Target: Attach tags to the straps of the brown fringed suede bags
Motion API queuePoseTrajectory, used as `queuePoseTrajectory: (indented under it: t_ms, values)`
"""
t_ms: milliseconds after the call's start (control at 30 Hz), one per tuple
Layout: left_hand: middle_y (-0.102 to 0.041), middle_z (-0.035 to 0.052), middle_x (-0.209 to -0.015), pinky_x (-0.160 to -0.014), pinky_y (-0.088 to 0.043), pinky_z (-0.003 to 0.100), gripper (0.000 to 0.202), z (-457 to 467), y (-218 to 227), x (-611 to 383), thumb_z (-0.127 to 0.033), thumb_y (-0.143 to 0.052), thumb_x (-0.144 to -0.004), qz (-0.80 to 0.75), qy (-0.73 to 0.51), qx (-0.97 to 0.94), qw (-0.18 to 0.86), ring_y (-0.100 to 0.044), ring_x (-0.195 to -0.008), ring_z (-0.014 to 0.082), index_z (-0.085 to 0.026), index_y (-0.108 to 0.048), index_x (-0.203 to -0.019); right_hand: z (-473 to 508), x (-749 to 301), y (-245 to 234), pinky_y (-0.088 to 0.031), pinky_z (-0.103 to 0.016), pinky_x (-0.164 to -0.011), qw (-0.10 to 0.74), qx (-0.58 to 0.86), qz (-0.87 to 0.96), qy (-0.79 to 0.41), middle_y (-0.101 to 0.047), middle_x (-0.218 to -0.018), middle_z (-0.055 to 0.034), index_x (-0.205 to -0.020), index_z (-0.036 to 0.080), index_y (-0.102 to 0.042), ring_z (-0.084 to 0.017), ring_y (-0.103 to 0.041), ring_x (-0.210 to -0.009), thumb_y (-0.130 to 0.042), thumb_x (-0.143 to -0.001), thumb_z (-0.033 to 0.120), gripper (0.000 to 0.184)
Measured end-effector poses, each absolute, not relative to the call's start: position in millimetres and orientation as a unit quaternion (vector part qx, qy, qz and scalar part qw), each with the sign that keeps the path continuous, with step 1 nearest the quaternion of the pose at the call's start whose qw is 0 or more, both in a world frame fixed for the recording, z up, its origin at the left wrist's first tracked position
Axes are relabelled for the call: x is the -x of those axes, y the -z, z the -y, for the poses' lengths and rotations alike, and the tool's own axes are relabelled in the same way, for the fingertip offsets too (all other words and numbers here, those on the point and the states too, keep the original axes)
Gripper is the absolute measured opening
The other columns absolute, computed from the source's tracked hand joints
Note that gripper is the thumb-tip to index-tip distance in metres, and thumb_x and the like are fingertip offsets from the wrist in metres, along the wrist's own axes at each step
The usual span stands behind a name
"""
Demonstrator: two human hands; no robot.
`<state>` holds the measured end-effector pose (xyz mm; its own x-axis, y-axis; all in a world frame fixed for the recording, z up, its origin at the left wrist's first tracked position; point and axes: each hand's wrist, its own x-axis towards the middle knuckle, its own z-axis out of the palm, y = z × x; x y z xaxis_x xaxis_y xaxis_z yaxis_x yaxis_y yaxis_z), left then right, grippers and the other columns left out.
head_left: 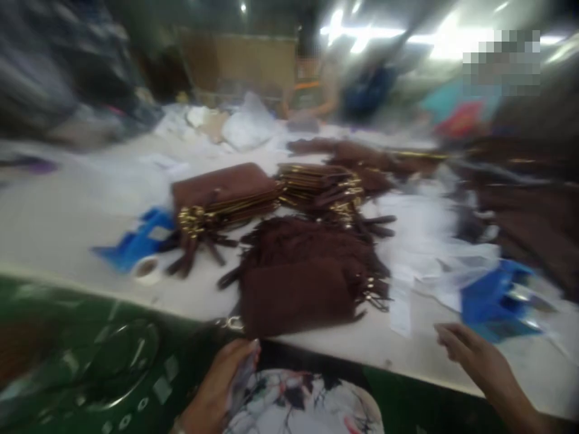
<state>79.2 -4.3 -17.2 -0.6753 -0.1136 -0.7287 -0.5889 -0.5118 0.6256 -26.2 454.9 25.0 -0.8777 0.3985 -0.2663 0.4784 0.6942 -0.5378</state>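
Observation:
My left hand (226,377) is low at the table's front edge, below the brown pouches. Its fingers are closed round a pale, greyish, thin thing (243,380) that blur keeps me from making out. Over the table's near right side is my right hand (470,355), its fingers stretched out to the left with nothing seen in them. A blue tape dispenser (493,295) stands just beyond it. The closest brown pouch (294,295) lies flat in front of me, with a metal clasp (234,323) at its left corner and more metal fittings at its right.
Behind it lie a heap of brown pouches (312,235) and two stacks (221,187) with gold-coloured clasps. A second blue dispenser (145,235) and a tape roll (147,269) are at left. White plastic (425,241) spreads at right. People stand across the white table (81,223).

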Motion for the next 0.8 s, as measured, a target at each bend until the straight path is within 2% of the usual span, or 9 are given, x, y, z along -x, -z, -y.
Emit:
queuePoseTrajectory:
  t_ms: [67,100,200,300,400,633,800]
  values:
    - [-0.064,0.0037,-0.067,-0.053,-0.044,0.020,0.021,18,21,-94,-0.027,-0.077,-0.073,-0.472,-0.790,0.370,0.132,-0.057,-0.056,0.0099,-0.010,-0.064,-0.074,-382,15,-17,-0.045,-0.034,-0.061,0.145,-0.095,-0.874,0.453,-0.066,-0.077,-0.0118,-0.083,0.027,-0.066,-0.020,-0.058,-0.060,-0.056,-0.078,0.042,0.018]
    - [-0.065,0.0046,-0.067,-0.053,-0.044,0.020,0.022,21,23,-97,-0.027,-0.078,-0.071,-0.470,-0.794,0.363,0.127,-0.057,-0.056,0.0099,-0.010,-0.064,-0.072,-342,5,-17,-0.044,-0.033,-0.058,0.202,-0.030,-0.838,0.505,-0.064,-0.074,-0.0090,-0.087,0.027,-0.064,-0.020,-0.056,-0.058,-0.054,-0.080,0.045,0.022]
    - [-0.067,0.0057,-0.071,-0.054,-0.044,0.020,0.023,21,23,-97,-0.029,-0.078,-0.070,-0.461,-0.804,0.355,0.124,-0.058,-0.057,0.0103,-0.011,-0.064,-0.074,-230,-21,-22,-0.041,-0.025,-0.054,0.332,0.123,-0.737,0.575,-0.061,-0.075,-0.0007,-0.089,0.023,-0.059,-0.014,-0.052,-0.059,-0.047,-0.088,0.043,0.023]
    - [-0.066,0.0048,-0.066,-0.052,-0.041,0.020,0.024,19,20,-94,-0.028,-0.078,-0.068,-0.457,-0.810,0.344,0.127,-0.057,-0.054,0.0105,-0.012,-0.062,-0.073,-160,-29,-21,-0.039,-0.021,-0.057,0.323,0.203,-0.727,0.571,-0.060,-0.075,0.0026,-0.087,0.021,-0.061,-0.011,-0.051,-0.062,-0.047,-0.090,0.030,0.017]
    - [-0.064,0.0032,-0.062,-0.050,-0.038,0.020,0.023,22,19,-94,-0.027,-0.077,-0.066,-0.449,-0.817,0.342,0.120,-0.056,-0.052,0.0107,-0.013,-0.059,-0.072,-135,-27,-15,-0.038,-0.020,-0.059,0.299,0.231,-0.753,0.539,-0.061,-0.071,0.0041,-0.085,0.021,-0.062,-0.010,-0.052,-0.060,-0.042,-0.092,0.023,0.021]
    - [-0.064,0.0031,-0.061,-0.052,-0.037,0.021,0.019,27,24,-98,-0.025,-0.073,-0.068,-0.434,-0.825,0.346,0.107,-0.056,-0.053,0.0113,-0.014,-0.058,-0.072,-126,-27,-9,-0.041,-0.021,-0.069,0.247,0.282,-0.815,0.442,-0.066,-0.082,-0.0004,-0.087,0.022,-0.064,-0.013,-0.060,-0.075,-0.037,-0.095,0.021,0.028]
    - [-0.063,0.0025,-0.061,-0.053,-0.036,0.022,0.018,23,19,-98,-0.025,-0.072,-0.068,-0.437,-0.822,0.353,0.098,-0.055,-0.055,0.0114,-0.014,-0.059,-0.073,-120,-30,-8,-0.037,-0.020,-0.064,0.215,0.304,-0.857,0.356,-0.064,-0.081,0.0001,-0.086,0.022,-0.062,-0.012,-0.058,-0.070,-0.038,-0.094,0.017,0.026]
